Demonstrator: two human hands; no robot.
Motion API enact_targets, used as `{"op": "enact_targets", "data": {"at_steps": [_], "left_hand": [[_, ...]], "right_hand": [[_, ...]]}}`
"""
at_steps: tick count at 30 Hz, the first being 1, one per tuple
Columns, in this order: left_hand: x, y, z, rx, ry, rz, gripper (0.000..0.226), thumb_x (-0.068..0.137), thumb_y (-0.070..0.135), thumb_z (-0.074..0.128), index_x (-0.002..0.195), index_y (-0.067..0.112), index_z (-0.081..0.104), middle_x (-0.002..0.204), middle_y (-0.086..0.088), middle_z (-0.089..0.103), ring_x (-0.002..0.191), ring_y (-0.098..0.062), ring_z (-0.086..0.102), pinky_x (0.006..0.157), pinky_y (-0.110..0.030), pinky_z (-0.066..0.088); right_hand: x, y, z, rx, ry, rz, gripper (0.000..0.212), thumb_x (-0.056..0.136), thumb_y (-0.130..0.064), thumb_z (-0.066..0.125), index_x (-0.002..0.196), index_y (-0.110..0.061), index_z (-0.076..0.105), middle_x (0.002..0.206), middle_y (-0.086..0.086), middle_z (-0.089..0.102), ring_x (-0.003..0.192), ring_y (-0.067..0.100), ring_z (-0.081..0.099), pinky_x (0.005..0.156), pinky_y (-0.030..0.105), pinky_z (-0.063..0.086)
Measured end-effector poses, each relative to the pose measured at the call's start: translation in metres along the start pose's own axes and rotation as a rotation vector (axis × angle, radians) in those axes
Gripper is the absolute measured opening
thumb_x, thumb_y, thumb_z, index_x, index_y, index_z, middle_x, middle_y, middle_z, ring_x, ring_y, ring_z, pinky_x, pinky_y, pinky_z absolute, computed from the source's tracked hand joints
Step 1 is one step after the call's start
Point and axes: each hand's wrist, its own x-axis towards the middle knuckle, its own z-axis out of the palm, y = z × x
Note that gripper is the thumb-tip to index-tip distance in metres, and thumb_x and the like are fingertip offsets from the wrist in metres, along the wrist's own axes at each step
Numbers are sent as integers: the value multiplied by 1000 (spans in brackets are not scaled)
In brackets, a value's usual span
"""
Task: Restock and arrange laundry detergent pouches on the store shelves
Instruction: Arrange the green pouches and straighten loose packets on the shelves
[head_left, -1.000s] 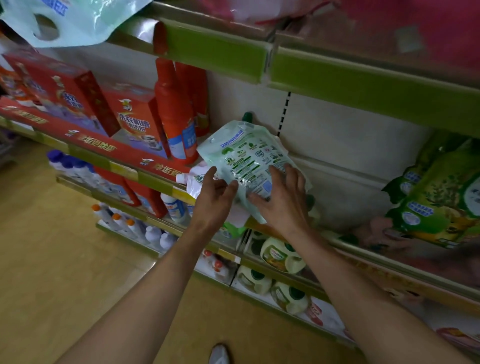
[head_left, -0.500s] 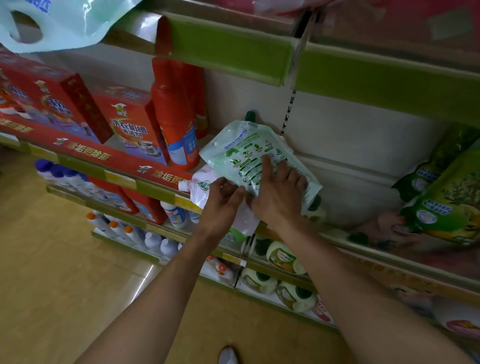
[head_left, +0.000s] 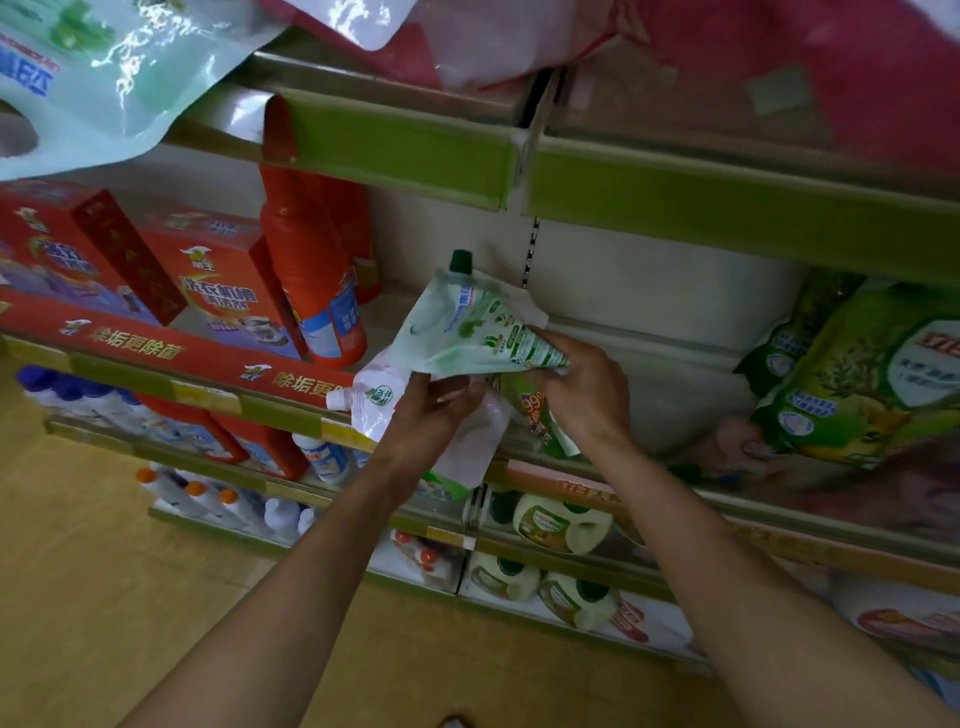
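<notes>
A pale green detergent pouch (head_left: 467, 327) with a dark green cap is held tilted over the middle shelf (head_left: 649, 364), cap pointing up and away. My right hand (head_left: 587, 395) grips its lower right edge with curled fingers. My left hand (head_left: 434, 415) holds its lower left edge from below. Under it lies a white pouch (head_left: 382, 400) with a white spout, poking out over the shelf's front edge. A further green pouch (head_left: 540, 415) shows between my hands.
Red cleaner boxes (head_left: 223, 280) and an orange-red bottle (head_left: 317, 291) stand left on the same shelf. Large green pouches (head_left: 872, 374) lean at the right. The upper shelf rail (head_left: 727, 202) hangs close overhead with bags on it. Jugs (head_left: 561, 522) and bottles fill the lower shelves.
The green pouch has been lifted and turned more upright. My right hand went from lying flat on it to gripping its right edge. My left hand slid under its left edge.
</notes>
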Motion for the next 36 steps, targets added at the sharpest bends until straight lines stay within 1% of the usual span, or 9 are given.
{"op": "enact_targets", "data": {"at_steps": [5, 9, 12, 14, 17, 23, 27, 31, 36], "left_hand": [[0, 3, 9, -77, -90, 61, 61, 82, 17, 76, 140, 15, 56, 130, 6, 67, 120, -6, 64, 87, -14, 53], [-1, 7, 12, -50, -190, 96, 62, 82, 15, 77, 140, 21, 55, 126, 18, 69, 119, 1, 63, 100, -21, 52], [-2, 22, 19, -7, -288, 173, 91, 74, 47, 83, 149, 15, 40, 133, 15, 64, 124, 3, 58, 102, -20, 50], [-2, 34, 26, 5, -359, 166, 115, 65, 63, 85, 153, 18, 28, 141, 15, 53, 128, 4, 54, 98, -16, 48], [7, 38, 40, 101, -400, 150, 101, 75, 31, 82, 158, 24, 24, 143, 11, 54, 132, -7, 54, 95, -18, 51], [13, 42, 66, 156, -379, 163, 92, 80, -16, 73, 152, 28, 35, 118, 11, 65, 104, 5, 64, 80, -15, 52], [14, 54, 82, 182, -426, 161, 98, 76, -14, 78, 153, 26, 33, 125, -8, 61, 107, -11, 63, 71, -15, 54], [10, 65, 101, 198, -450, 171, 93, 74, -13, 79, 148, 18, 32, 132, -9, 53, 100, -2, 63, 68, -13, 54], [14, 65, 116, 176, -433, 171, 94, 65, -7, 88, 139, 17, 35, 127, -9, 55, 105, -15, 66, 67, -21, 58]], "right_hand": [[-5, 18, -15, 395, 35, 146, 55, 71, 5, 76, 95, -44, 75, 96, -14, 75, 98, 13, 70, 95, 43, 56], [-8, 24, -29, 560, 32, 230, 53, 68, 12, 76, 84, -38, 73, 88, -6, 77, 90, 20, 73, 83, 38, 60], [-12, 33, -46, 678, -19, 290, 46, 72, 16, 71, 86, -28, 73, 84, 1, 78, 74, 16, 74, 65, 29, 58], [-15, 44, -57, 724, -56, 318, 46, 75, 19, 64, 89, -23, 73, 81, 1, 78, 73, 19, 73, 63, 29, 56], [-20, 60, -69, 768, -82, 334, 48, 74, 23, 59, 95, -18, 72, 84, 5, 78, 78, 23, 72, 69, 32, 55], [-26, 77, -83, 736, -38, 315, 53, 77, 22, 55, 98, -24, 72, 90, 0, 78, 87, 21, 72, 73, 32, 56], [-32, 78, -94, 605, 30, 300, 49, 84, 18, 52, 102, -23, 72, 87, -10, 76, 80, 4, 70, 66, 19, 55], [-43, 86, -103, 450, 129, 280, 43, 88, 9, 55, 122, -16, 66, 108, -2, 71, 91, 2, 64, 65, 8, 49], [-55, 100, -109, 336, 213, 157, 44, 88, 0, 64, 127, -21, 63, 119, -7, 68, 105, 1, 63, 90, 20, 52]]}}
